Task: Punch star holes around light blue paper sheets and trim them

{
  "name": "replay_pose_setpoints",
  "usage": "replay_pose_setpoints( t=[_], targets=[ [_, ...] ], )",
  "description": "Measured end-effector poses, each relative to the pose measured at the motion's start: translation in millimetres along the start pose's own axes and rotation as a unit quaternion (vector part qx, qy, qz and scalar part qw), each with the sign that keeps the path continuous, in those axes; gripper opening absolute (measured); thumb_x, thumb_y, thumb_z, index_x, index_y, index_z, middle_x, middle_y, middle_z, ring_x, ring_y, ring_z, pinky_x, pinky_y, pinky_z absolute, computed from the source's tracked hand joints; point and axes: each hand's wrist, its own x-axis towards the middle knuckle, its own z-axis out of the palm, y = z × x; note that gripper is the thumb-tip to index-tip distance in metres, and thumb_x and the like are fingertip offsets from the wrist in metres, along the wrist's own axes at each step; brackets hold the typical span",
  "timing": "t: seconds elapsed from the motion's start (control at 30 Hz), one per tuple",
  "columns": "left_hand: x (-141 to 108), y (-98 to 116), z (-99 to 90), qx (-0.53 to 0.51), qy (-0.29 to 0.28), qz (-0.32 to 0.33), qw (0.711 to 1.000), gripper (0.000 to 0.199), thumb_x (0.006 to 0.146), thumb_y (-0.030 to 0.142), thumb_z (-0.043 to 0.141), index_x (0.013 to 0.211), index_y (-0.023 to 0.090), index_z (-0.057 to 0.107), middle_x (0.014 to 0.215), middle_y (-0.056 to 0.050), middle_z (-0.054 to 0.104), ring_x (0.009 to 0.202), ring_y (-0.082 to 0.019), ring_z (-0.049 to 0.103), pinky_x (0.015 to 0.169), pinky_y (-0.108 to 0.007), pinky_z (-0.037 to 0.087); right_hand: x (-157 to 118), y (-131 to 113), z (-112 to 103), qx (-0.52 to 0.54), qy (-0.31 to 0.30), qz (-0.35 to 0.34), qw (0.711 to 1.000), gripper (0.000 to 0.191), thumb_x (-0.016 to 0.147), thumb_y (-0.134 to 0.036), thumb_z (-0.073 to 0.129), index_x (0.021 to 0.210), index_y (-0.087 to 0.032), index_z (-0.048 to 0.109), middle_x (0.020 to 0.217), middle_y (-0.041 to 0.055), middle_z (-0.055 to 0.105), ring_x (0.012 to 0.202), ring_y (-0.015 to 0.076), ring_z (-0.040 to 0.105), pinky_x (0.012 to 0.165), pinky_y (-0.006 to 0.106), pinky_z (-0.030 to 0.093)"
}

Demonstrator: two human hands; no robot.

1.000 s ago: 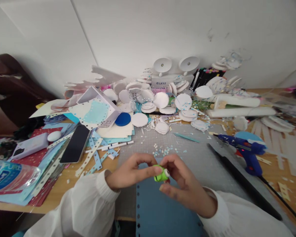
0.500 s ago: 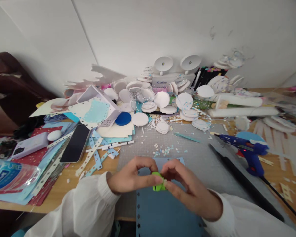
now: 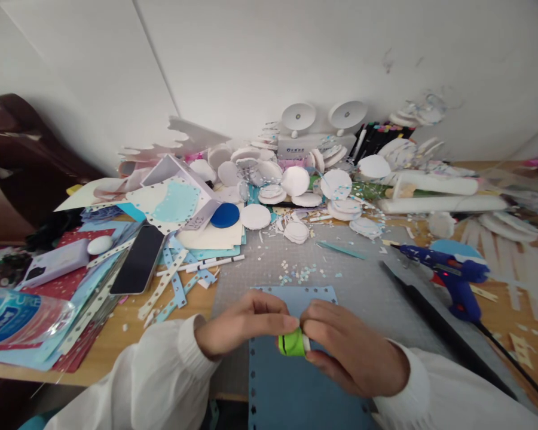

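Observation:
Between my hands is a small bright-green craft punch with a whitish part at its right end. My left hand is closed on its left and upper side, the thumb lying along the top. From the right, my right hand grips the whitish end with curled fingers. Below both hands lies a blue sheet of paper, with small shaped holes along its left and top edges. It hangs past the near edge of the table.
A grey cutting mat bears punched paper bits and a teal strip. On the right are a blue glue gun and a long black tool. Leftward lie a phone, paper strips and a plastic bottle.
The green punch has turned, showing more of its side and whitish end. My right fingers have curled in around that end, while my left thumb has shifted up along the top.

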Motion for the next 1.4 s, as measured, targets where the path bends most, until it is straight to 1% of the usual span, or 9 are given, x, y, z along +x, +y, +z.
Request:
replay_pose_setpoints(
  t=[0.13, 0.3, 0.43, 0.63, 0.87, 1.03, 1.13, 1.27, 1.4],
  targets=[
    [2.7, -6.1, -1.3, -0.061, -0.014, -0.013, 0.998, 0.034, 0.079, 0.040, 0.063, 0.061, 0.011, 0.060, 0.056, 0.000, 0.054, 0.056, -0.010, 0.046, 0.057, -0.023, 0.035, -3.5, 2.3, 0.3, 0.012, 0.001, 0.010, 1.000, 0.022, 0.097, -0.026, 0.029, 0.092, -0.020, 0.049, 0.075, 0.0074, 0.058, 0.067, 0.0203, 0.050, 0.060, 0.032, 0.043],
    [4.7, -9.7, -0.6, -0.129, 0.018, -0.008, 0.991, 0.035, 0.081, 0.041, 0.061, 0.065, 0.011, 0.064, 0.059, -0.002, 0.058, 0.058, -0.012, 0.052, 0.062, -0.024, 0.040, -6.0, 5.3, 2.1, 0.142, 0.030, 0.085, 0.986, 0.017, 0.095, -0.030, 0.036, 0.098, -0.018, 0.048, 0.085, 0.0084, 0.055, 0.078, 0.0199, 0.050, 0.069, 0.033, 0.045],
    [5.6, -5.4, 1.2, -0.120, 0.015, -0.009, 0.993, 0.037, 0.082, 0.043, 0.059, 0.065, 0.011, 0.064, 0.058, -0.002, 0.057, 0.057, -0.012, 0.051, 0.061, -0.025, 0.040, -3.6, 6.0, 1.9, 0.164, 0.023, 0.094, 0.982, 0.021, 0.096, -0.034, 0.034, 0.094, -0.018, 0.048, 0.082, 0.0075, 0.054, 0.074, 0.0187, 0.049, 0.066, 0.031, 0.043],
    [3.6, 3.6, 5.0, -0.037, 0.035, 0.018, 0.999, 0.036, 0.081, 0.042, 0.060, 0.062, 0.012, 0.057, 0.061, 0.000, 0.054, 0.061, -0.011, 0.048, 0.061, -0.024, 0.037, -2.8, 2.9, 8.0, 0.062, 0.057, 0.074, 0.994, 0.024, 0.094, -0.027, 0.031, 0.075, -0.020, 0.045, 0.066, 0.0038, 0.050, 0.061, 0.0171, 0.045, 0.056, 0.030, 0.036],
    [-1.0, 2.3, 15.8, 0.150, 0.142, 0.142, 0.968, 0.023, 0.077, 0.033, 0.067, 0.070, 0.013, 0.060, 0.070, -0.001, 0.059, 0.070, -0.013, 0.051, 0.068, -0.024, 0.039, -2.6, -2.4, 23.9, 0.029, 0.151, 0.197, 0.968, 0.031, 0.093, -0.016, 0.032, 0.062, -0.021, 0.036, 0.052, -0.0036, 0.039, 0.047, 0.0115, 0.040, 0.050, 0.028, 0.026],
    [3.4, -0.5, 18.8, -0.028, 0.058, 0.028, 0.998, 0.036, 0.083, 0.042, 0.057, 0.063, 0.012, 0.058, 0.059, -0.001, 0.054, 0.060, -0.012, 0.050, 0.062, -0.024, 0.039, -0.1, -2.5, 19.7, -0.031, 0.211, 0.127, 0.969, 0.029, 0.087, -0.012, 0.035, 0.060, -0.022, 0.035, 0.048, -0.0037, 0.039, 0.044, 0.0122, 0.036, 0.049, 0.029, 0.024],
    [6.7, -3.3, 19.9, -0.150, 0.020, -0.036, 0.988, 0.040, 0.079, 0.046, 0.060, 0.062, 0.011, 0.059, 0.058, -0.002, 0.056, 0.055, -0.012, 0.052, 0.062, -0.026, 0.041, 2.2, 1.5, 14.1, -0.023, 0.211, 0.091, 0.973, 0.028, 0.086, -0.012, 0.035, 0.060, -0.022, 0.036, 0.047, -0.0035, 0.038, 0.044, 0.0132, 0.035, 0.049, 0.030, 0.024],
    [11.8, -8.6, 17.7, -0.210, 0.031, -0.052, 0.976, 0.043, 0.080, 0.050, 0.058, 0.065, 0.010, 0.061, 0.057, -0.003, 0.058, 0.051, -0.012, 0.052, 0.061, -0.026, 0.041, 6.7, 7.1, 11.1, 0.082, 0.148, 0.134, 0.976, 0.021, 0.091, -0.026, 0.035, 0.075, -0.022, 0.048, 0.062, 0.0003, 0.051, 0.056, 0.0160, 0.047, 0.055, 0.030, 0.034],
    [17.5, -14.5, 9.1, -0.328, 0.003, -0.093, 0.940, 0.048, 0.085, 0.052, 0.049, 0.065, 0.010, 0.061, 0.054, -0.003, 0.058, 0.050, -0.011, 0.053, 0.058, -0.023, 0.039, 9.4, 11.6, 14.6, 0.221, 0.090, 0.200, 0.950, 0.022, 0.095, -0.035, 0.034, 0.087, -0.021, 0.049, 0.077, 0.0034, 0.056, 0.069, 0.0177, 0.052, 0.065, 0.032, 0.042]
  ],
)
